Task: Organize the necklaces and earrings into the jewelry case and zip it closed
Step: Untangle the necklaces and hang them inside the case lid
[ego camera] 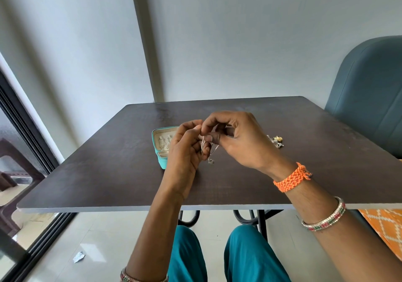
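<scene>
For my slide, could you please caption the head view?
Both hands, left hand and right hand, pinch a thin necklace above the dark table, beside the open teal jewelry case.

You had soft, even daylight, coming mostly from the glass door [19, 142] on your left. Your hands cast faint shadows on the dark table [108, 173], whose far part showed a dull sheen. The wide lens bent the wall lines and stretched the edges. Focus was sharp at centre, softer outward.
</scene>
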